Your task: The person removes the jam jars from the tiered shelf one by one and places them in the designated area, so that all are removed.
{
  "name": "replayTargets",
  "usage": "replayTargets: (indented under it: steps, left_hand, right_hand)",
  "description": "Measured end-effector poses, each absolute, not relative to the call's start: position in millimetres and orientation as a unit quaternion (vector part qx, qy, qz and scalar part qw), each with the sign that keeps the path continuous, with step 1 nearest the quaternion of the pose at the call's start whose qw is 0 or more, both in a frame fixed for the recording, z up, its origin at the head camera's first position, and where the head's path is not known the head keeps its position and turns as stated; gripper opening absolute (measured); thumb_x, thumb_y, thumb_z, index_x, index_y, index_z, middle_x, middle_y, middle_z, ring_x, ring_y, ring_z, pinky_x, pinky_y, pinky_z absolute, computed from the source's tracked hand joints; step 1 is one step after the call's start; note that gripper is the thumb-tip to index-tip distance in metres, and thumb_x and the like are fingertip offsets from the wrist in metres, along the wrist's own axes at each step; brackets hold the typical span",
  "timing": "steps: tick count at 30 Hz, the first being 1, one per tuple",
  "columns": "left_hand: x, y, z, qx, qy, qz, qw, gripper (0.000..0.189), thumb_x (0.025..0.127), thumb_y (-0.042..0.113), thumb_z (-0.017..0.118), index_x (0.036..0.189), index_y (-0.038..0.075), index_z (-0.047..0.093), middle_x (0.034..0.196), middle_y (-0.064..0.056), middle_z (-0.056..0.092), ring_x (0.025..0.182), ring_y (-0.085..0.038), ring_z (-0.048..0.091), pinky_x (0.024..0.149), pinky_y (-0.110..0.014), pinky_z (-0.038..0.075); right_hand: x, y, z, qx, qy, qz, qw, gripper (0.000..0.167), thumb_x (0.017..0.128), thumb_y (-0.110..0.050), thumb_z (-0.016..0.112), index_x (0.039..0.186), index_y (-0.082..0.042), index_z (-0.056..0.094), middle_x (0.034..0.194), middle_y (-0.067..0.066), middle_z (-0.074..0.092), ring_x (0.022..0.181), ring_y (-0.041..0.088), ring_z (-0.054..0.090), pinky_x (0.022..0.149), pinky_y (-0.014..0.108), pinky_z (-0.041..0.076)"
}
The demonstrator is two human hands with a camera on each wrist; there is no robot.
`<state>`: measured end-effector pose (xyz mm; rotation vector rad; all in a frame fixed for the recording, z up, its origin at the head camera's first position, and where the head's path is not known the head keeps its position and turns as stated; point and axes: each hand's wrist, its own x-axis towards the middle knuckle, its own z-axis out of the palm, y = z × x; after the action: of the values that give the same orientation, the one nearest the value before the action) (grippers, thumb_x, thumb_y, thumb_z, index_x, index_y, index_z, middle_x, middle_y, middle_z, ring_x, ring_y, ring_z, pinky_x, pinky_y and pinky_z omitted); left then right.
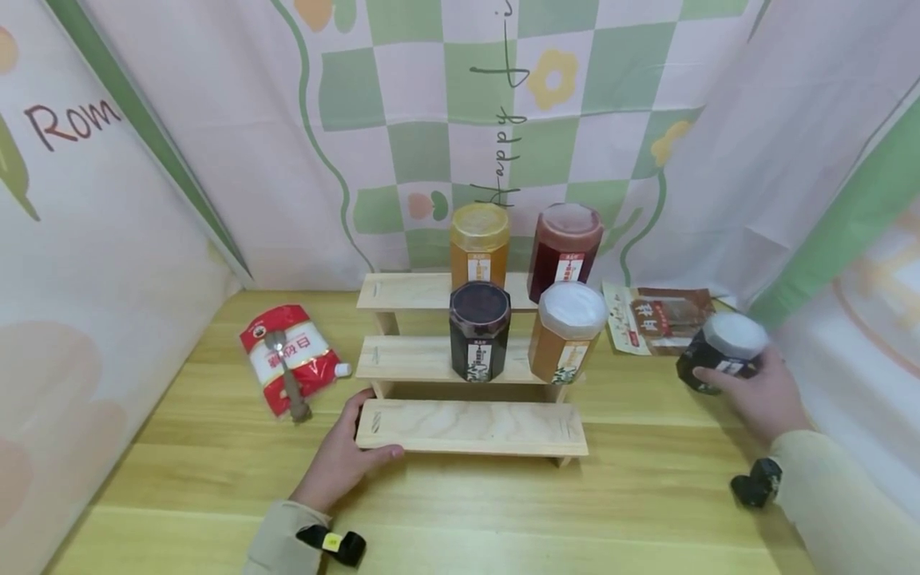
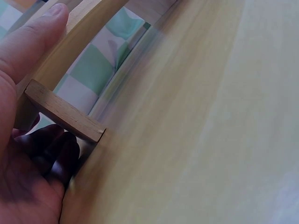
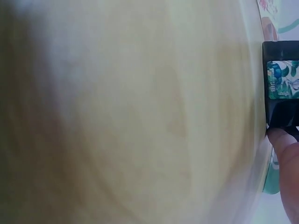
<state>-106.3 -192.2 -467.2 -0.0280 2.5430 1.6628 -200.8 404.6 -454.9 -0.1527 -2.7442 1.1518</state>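
A three-step wooden display rack [image 1: 474, 423] stands mid-table, and my left hand [image 1: 345, 459] grips the left end of its lowest step. In the left wrist view the thumb [image 2: 35, 42] lies along the step's edge, while the other fingers reach underneath, beside the rack's leg [image 2: 65, 112]. Far to the right, my right hand [image 1: 765, 395] holds a dark jar with a white lid [image 1: 722, 351]. Its thumb [image 3: 285, 144] presses the jar's side near the base. The top step carries a yellow jar [image 1: 479, 243] and a dark red jar [image 1: 565, 251]; the middle step, a blackish jar [image 1: 479, 331] and an amber white-lidded jar [image 1: 568, 331].
Left of the rack lies a red and white bag [image 1: 287, 343] with a spout cap, a spoon [image 1: 289, 379] on top of it. A brown packet [image 1: 661, 319] lies right of the rack, behind the held jar. Printed curtains [image 1: 424, 152] hang close at the back and sides.
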Motion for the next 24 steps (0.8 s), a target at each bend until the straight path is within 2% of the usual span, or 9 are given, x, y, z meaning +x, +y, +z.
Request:
replayTargets:
  steps: [4,7,11,13,14,16,18,24]
  left_hand:
    - [-106,-192,-466,-0.013,0.838,0.544,0.05,0.106,0.069,0.04,0.091,0.153,0.018,0.031,0.145,-0.013,0.051,0.129,-0.033,0.051,0.11,-0.057,0.038]
    - [-107,-192,-466,-0.017,0.838,0.544,0.051,0.107,0.068,0.04,0.092,0.154,0.018,0.031,0.145,-0.012,0.051,0.129,-0.033,0.051,0.11,-0.056,0.039]
    - [-107,-192,-466,-0.015,0.838,0.544,0.051,0.107,0.069,0.04,0.092,0.154,0.018,0.03,0.145,-0.013,0.05,0.129,-0.034,0.051,0.11,-0.056,0.039]
    - [-106,-192,-466,-0.014,0.838,0.544,0.05,0.107,0.069,0.04,0.091,0.154,0.017,0.03,0.145,-0.014,0.05,0.129,-0.034,0.051,0.11,-0.057,0.039]
    - [-106,-192,-466,-0.015,0.839,0.542,0.049,0.107,0.069,0.04,0.091,0.154,0.017,0.03,0.145,-0.014,0.05,0.129,-0.034,0.051,0.11,-0.057,0.038]
    - [-106,-192,-466,-0.015,0.84,0.54,0.049,0.107,0.069,0.04,0.091,0.154,0.017,0.031,0.145,-0.014,0.051,0.129,-0.035,0.051,0.11,-0.058,0.038]
    - [-105,-192,-466,-0.016,0.841,0.538,0.048,0.107,0.068,0.04,0.092,0.154,0.017,0.031,0.145,-0.014,0.051,0.13,-0.035,0.051,0.11,-0.058,0.037]
    - [-106,-192,-467,-0.012,0.84,0.54,0.049,0.107,0.069,0.039,0.091,0.154,0.017,0.031,0.145,-0.014,0.051,0.13,-0.035,0.051,0.11,-0.059,0.037]
  right_hand:
    - [-202,407,-455,-0.045,-0.918,0.385,0.085,0.099,0.086,-0.041,0.08,0.157,-0.003,0.022,0.143,0.032,0.043,0.116,0.042,0.045,0.091,0.06,0.042]
    - [-202,408,-453,-0.038,-0.917,0.387,0.084,0.099,0.086,-0.04,0.08,0.158,-0.004,0.021,0.143,0.033,0.042,0.118,0.045,0.044,0.093,0.067,0.039]
    - [-199,406,-450,-0.032,-0.921,0.379,0.08,0.098,0.087,-0.04,0.079,0.157,-0.002,0.021,0.14,0.033,0.045,0.112,0.042,0.048,0.084,0.052,0.046]
    - [-198,403,-448,-0.031,-0.923,0.375,0.075,0.098,0.088,-0.04,0.078,0.157,-0.001,0.021,0.139,0.033,0.045,0.111,0.042,0.049,0.081,0.049,0.046]
    - [-197,402,-447,-0.031,-0.923,0.377,0.072,0.098,0.088,-0.04,0.078,0.157,0.0,0.02,0.139,0.035,0.045,0.111,0.044,0.049,0.081,0.051,0.047]
    - [-195,399,-445,-0.034,-0.922,0.381,0.066,0.1,0.088,-0.041,0.077,0.156,0.002,0.018,0.141,0.038,0.042,0.115,0.051,0.047,0.086,0.063,0.045]
    - [-194,397,-444,-0.037,-0.919,0.387,0.062,0.102,0.089,-0.042,0.076,0.157,0.003,0.015,0.144,0.042,0.036,0.12,0.058,0.043,0.09,0.074,0.037]
    - [-186,388,-442,-0.055,-0.9,0.429,0.054,0.107,0.089,-0.04,0.076,0.16,-0.003,0.005,0.154,0.039,0.023,0.132,0.062,0.031,0.102,0.078,0.025]
